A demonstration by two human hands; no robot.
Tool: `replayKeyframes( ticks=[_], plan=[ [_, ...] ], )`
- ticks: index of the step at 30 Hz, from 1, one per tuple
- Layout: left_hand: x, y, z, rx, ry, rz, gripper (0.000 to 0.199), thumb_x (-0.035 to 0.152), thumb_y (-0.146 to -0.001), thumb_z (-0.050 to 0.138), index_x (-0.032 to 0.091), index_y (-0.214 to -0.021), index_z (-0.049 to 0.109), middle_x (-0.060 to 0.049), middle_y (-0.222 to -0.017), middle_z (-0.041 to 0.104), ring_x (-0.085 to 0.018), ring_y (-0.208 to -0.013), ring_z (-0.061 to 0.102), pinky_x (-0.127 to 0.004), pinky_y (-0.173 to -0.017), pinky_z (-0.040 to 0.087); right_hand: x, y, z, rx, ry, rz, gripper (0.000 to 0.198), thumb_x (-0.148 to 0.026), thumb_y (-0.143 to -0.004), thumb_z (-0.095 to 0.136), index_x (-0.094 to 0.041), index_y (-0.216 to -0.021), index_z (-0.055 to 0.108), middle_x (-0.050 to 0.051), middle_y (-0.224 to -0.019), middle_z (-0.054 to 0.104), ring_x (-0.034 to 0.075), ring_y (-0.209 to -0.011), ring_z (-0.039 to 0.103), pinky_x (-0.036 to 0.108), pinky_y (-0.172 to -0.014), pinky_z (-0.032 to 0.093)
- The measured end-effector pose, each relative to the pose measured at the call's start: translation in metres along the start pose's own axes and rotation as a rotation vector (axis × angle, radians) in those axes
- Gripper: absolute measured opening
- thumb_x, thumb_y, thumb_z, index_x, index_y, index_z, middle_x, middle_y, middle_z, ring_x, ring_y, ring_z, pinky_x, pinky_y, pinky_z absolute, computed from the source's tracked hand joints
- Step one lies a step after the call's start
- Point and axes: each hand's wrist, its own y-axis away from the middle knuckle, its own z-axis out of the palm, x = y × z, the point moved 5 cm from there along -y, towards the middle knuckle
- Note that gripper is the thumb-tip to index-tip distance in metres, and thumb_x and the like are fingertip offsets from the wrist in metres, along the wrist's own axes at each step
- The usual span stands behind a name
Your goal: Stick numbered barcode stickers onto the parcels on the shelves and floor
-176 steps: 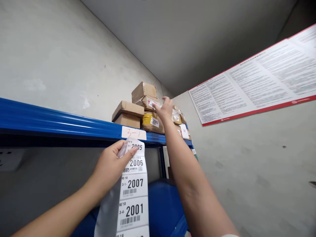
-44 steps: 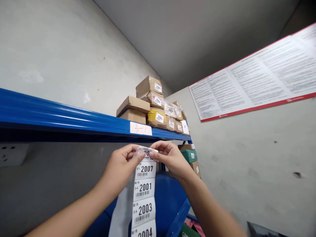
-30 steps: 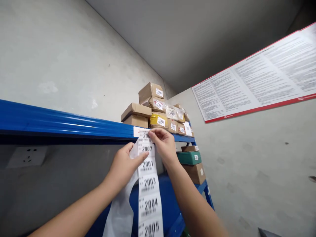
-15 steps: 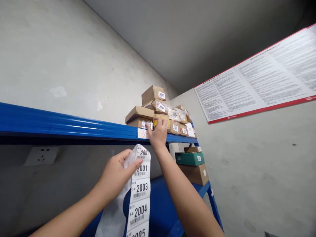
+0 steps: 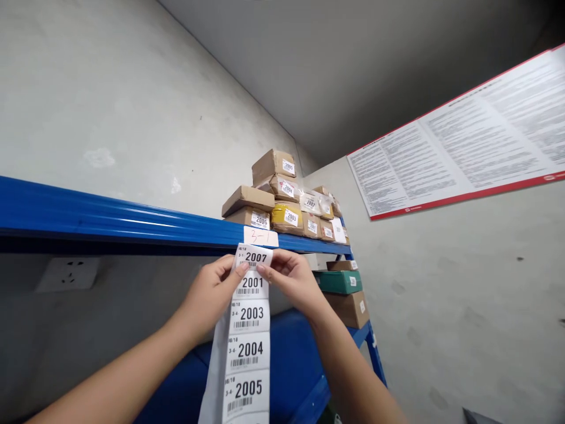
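Note:
A long strip of white barcode labels (image 5: 248,350) hangs down in front of me, printed 2007 at the top, then 2001, 2003, 2004 and 2005. My left hand (image 5: 214,291) pinches its upper left edge, thumb on the front. On the opposite edge, my right hand (image 5: 298,280) grips the 2007 label between thumb and fingers. Just above and behind both hands runs the blue shelf beam (image 5: 110,212), with a white tag (image 5: 260,237) marked 3-1. Cardboard parcels stand on that shelf, among them a box labelled 2006 (image 5: 249,218) and a yellow-taped parcel labelled 2003 (image 5: 286,217).
More parcels are stacked up to a box labelled 2005 (image 5: 274,166). On a lower shelf at right sit a green box (image 5: 338,282) and a brown carton (image 5: 348,307). A printed notice board (image 5: 468,129) hangs on the right wall; a socket (image 5: 69,274) is at left.
My right hand has come down from the parcels to the top of the label strip and gripped it. The strip's top now lies flatter, and the parcel labelled 2003 is uncovered.

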Motion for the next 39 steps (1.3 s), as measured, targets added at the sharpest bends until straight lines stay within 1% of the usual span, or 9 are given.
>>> replayKeyframes(
  ticks=[3,7,14,18,21,24,29,34,39],
  plan=[
    [0.0,-0.004,0.007,0.08,0.127,-0.049,0.034,0.039,-0.07,0.065,0.016,-0.096,0.061,-0.001,-0.075,0.064,-0.015,-0.065,0.058,-0.023,-0.056,0.044,0.0,0.002,-0.003,0.101,-0.064,0.012,0.031,-0.036,-0.054,0.082,-0.024,-0.078,0.068,0.002,-0.078,0.07,0.023,-0.077,0.065,0.039,-0.074,0.052],
    [0.005,-0.011,0.017,0.111,-0.071,0.01,0.028,0.043,-0.073,0.059,0.017,-0.066,0.053,0.003,-0.057,0.053,-0.011,-0.054,0.046,-0.021,-0.049,0.033,0.0,-0.005,-0.013,0.22,-0.101,-0.029,0.029,-0.035,-0.056,0.08,-0.023,-0.079,0.067,0.002,-0.077,0.069,0.018,-0.072,0.064,0.033,-0.068,0.051],
    [0.015,-0.028,0.014,0.191,-0.399,0.129,0.047,0.062,-0.079,0.043,0.019,-0.06,0.047,0.002,-0.054,0.049,-0.013,-0.052,0.041,-0.025,-0.048,0.025,-0.024,-0.019,-0.025,0.457,0.172,-0.362,0.011,-0.029,-0.072,0.067,-0.019,-0.075,0.067,0.003,-0.076,0.067,0.016,-0.071,0.06,0.029,-0.063,0.047],
    [0.051,-0.026,0.016,0.118,-0.958,0.27,0.06,0.062,-0.086,0.025,0.019,-0.053,0.052,-0.002,-0.054,0.054,-0.017,-0.055,0.05,-0.028,-0.05,0.021,-0.04,-0.065,-0.053,0.591,0.141,-0.465,0.016,-0.032,-0.072,0.064,-0.018,-0.077,0.064,0.0,-0.067,0.063,0.013,-0.06,0.055,0.025,-0.051,0.043],
    [0.086,-0.033,0.012,0.139,-1.502,0.373,0.056,0.048,-0.09,0.021,0.022,-0.067,0.065,-0.006,-0.068,0.065,-0.025,-0.069,0.061,-0.029,-0.05,0.023,-0.045,-0.11,-0.056,0.413,0.296,-0.431,0.015,-0.032,-0.074,0.06,-0.017,-0.079,0.063,-0.002,-0.062,0.059,0.011,-0.054,0.05,0.024,-0.048,0.04],
    [0.11,-0.057,0.005,0.211,-1.803,0.433,0.032,0.038,-0.083,0.039,0.019,-0.091,0.064,-0.009,-0.091,0.065,-0.027,-0.072,0.063,-0.029,-0.049,0.031,-0.044,-0.135,-0.048,0.32,0.449,-0.428,0.006,-0.024,-0.072,0.062,-0.018,-0.072,0.064,-0.004,-0.058,0.056,0.01,-0.054,0.049,0.025,-0.056,0.041],
    [0.108,-0.111,-0.003,0.15,-1.824,0.335,0.068,0.032,-0.072,0.059,0.014,-0.133,0.034,-0.014,-0.122,0.055,-0.029,-0.091,0.061,-0.03,-0.059,0.045,-0.04,-0.14,-0.038,0.318,0.563,-0.423,0.005,-0.016,-0.07,0.063,-0.019,-0.066,0.062,-0.006,-0.056,0.053,0.011,-0.055,0.049,0.028,-0.062,0.041],
    [0.102,-0.132,-0.004,0.107,-1.788,0.353,0.029,0.026,-0.078,0.05,0.023,-0.105,0.058,-0.004,-0.106,0.065,-0.026,-0.094,0.061,-0.029,-0.058,0.042,-0.042,-0.136,-0.036,0.354,0.683,-0.455,0.004,-0.018,-0.07,0.064,-0.021,-0.07,0.063,-0.005,-0.059,0.053,0.013,-0.059,0.05,0.029,-0.065,0.042],
    [0.103,-0.124,-0.01,0.155,-1.777,0.413,0.025,0.027,-0.079,0.052,0.023,-0.103,0.058,-0.002,-0.106,0.064,-0.025,-0.089,0.062,-0.029,-0.049,0.03,-0.045,-0.13,-0.031,0.379,0.778,-0.548,0.004,-0.019,-0.072,0.065,-0.02,-0.076,0.064,-0.003,-0.065,0.055,0.014,-0.061,0.051,0.028,-0.063,0.043]
  ],
)
